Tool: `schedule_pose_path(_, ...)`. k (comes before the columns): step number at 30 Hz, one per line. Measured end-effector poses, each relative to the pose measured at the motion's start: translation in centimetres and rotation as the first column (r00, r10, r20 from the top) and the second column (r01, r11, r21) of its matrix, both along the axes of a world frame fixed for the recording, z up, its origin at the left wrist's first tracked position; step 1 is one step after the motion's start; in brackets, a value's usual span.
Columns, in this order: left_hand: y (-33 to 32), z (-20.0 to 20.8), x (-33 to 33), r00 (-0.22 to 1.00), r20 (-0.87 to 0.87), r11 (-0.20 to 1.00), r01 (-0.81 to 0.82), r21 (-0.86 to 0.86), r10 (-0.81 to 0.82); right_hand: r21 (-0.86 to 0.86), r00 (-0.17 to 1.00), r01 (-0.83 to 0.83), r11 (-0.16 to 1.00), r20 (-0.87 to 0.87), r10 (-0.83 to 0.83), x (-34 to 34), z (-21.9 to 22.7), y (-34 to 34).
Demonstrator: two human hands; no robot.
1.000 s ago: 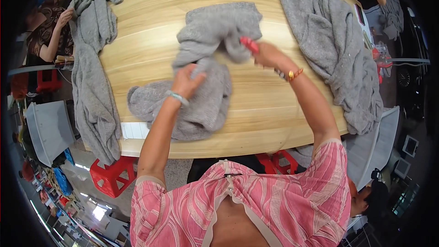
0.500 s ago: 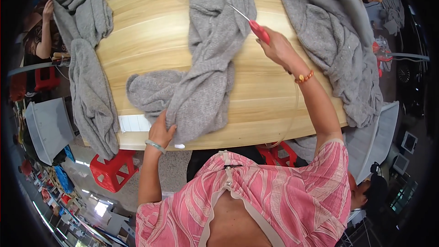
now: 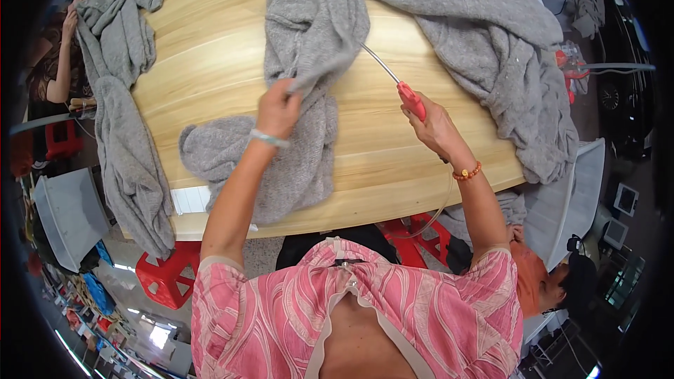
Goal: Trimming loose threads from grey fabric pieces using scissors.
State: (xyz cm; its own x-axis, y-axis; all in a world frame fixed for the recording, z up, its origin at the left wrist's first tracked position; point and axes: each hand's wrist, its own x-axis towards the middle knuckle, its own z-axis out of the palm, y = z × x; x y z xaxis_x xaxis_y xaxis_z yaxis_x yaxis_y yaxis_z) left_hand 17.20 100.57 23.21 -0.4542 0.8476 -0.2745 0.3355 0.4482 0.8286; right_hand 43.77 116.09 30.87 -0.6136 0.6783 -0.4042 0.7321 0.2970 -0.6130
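"In the middle of the wooden table (image 3: pixel 393 161), what lies there?"

"A grey knit garment (image 3: pixel 309 14), bunched in a rounded heap at its far end. More grey knit runs down toward the near edge, with a lobe spreading to the left. I can't tell whether it is all one piece."

"And the left hand (image 3: pixel 279 109)?"

"Clamped on the knit, thumb and fingers pinching a fold just below the heap. A pale bracelet (image 3: pixel 270 139) circles that wrist."

"What about the right hand (image 3: pixel 437 126)?"

"Closed around a red-handled tool (image 3: pixel 412 101). Its thin metal shaft slants up and left, the tip right at the heap's right edge. Whether it touches the cloth, I can't tell."

"Anything on that arm?"

"A beaded bracelet (image 3: pixel 468 172) in orange tones, and a thin tube (image 3: pixel 447 189) hanging below the wrist toward the table's near edge."

"What else is around?"

"A long grey knit piece (image 3: pixel 484 49) drapes along the right side, another grey length (image 3: pixel 126 140) along the left. At the far left, a co-worker's hand (image 3: pixel 70 21) is at the end of that one. A red stool (image 3: pixel 165 277) stands by the near left corner."
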Motion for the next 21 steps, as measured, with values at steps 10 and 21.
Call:
schedule_pose_path(10, -7.2, -4.1, 8.6, 0.33, 0.889, 0.86, -0.494, -0.126, 0.319, 0.078, 0.963, -0.26, 0.963, 0.09, 0.253, 2.4, 2.9, -4.0)
schedule_pose_path(21, -5.8, -7.0, 9.4, 0.176, 0.936, 0.873, -0.446, -0.2, 0.305, -0.035, 0.841, -0.498, 0.867, 0.227, 0.492, 2.0, 3.8, -9.2)
